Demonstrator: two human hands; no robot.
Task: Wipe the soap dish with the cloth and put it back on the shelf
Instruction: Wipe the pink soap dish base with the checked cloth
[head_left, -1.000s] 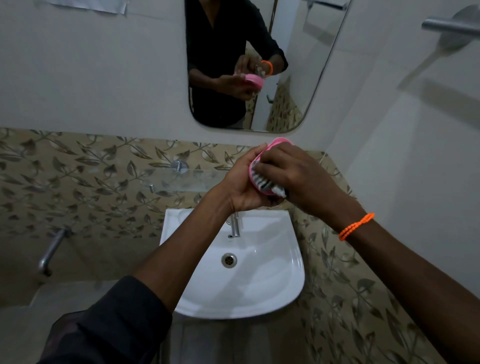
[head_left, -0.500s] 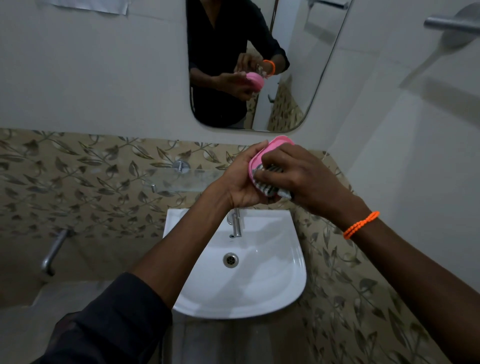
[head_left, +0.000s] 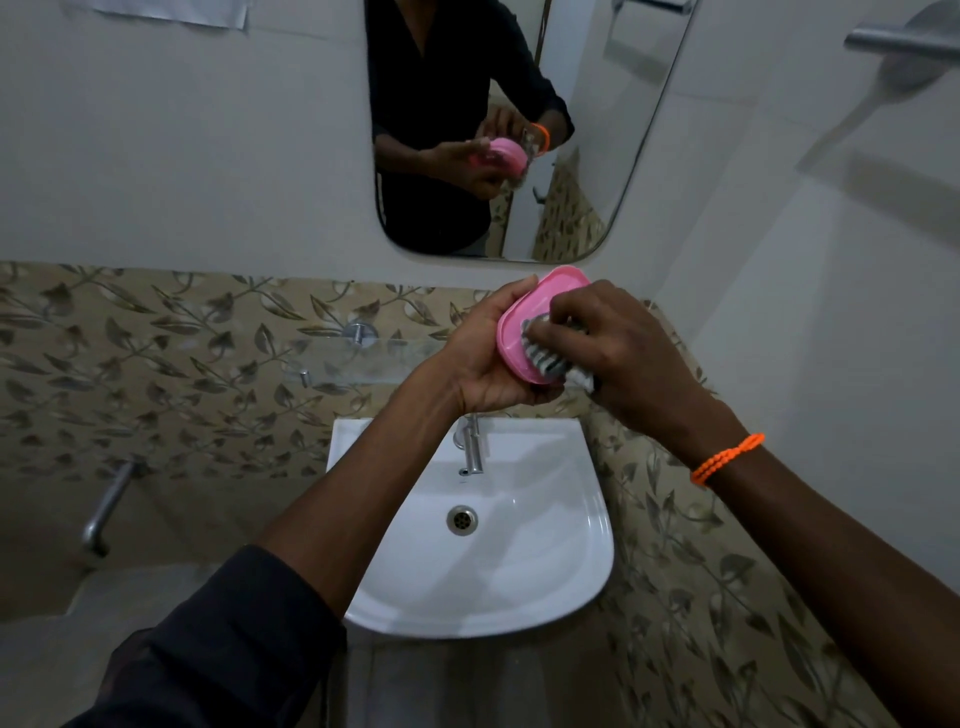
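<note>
Head view, looking down over a white sink. Held up above the basin, just in front of the tiled wall: a pink soap dish, tilted on edge with its hollow side turned toward the camera. Cupped from below and behind by the left hand, thumb curled along the dish's upper left rim, fingers wrapped under its lower edge. Pressed into the hollow of the dish, a striped grey-and-white cloth, bunched and pinched by the right hand, fingers curled down over it, knuckles toward the camera. On the right wrist, an orange beaded band. Behind the left wrist, a clear glass shelf fixed to the leaf-patterned tiles, well left of the dish and apart from it. Below the hands, a chrome tap at the back of the basin, round drain in its middle. Higher up on the wall, a mirror, showing both hands and the pink dish in reflection. Far left, low on the wall, another metal spout.
</note>
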